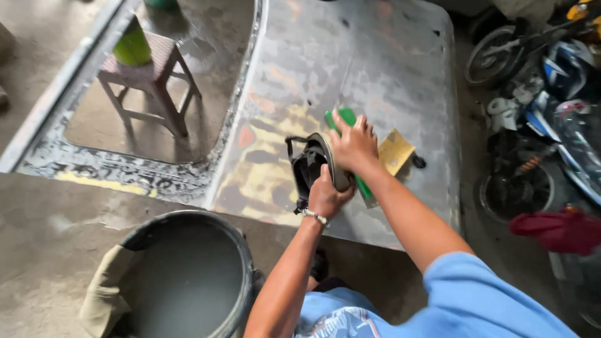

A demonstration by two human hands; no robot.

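A large bare-metal body panel (363,69) with patches of old paint lies flat on the floor. My left hand (325,197), with a bracelet on the wrist, grips the heel end of a black strapped sandal (310,166) that is tilted up on the panel. My right hand (354,147) lies spread over a long green block (343,117) and touches the sandal's sole edge. A yellow sheet of sandpaper (395,152) lies on the panel just right of that hand.
A dark bucket (241,250) of cloudy water stands at the near left, with a tan cloth over its side. A small stool (156,69) bearing a green container (133,47) shows through the panel's window opening. Motorbikes (538,125) and a red cloth (557,231) crowd the right.
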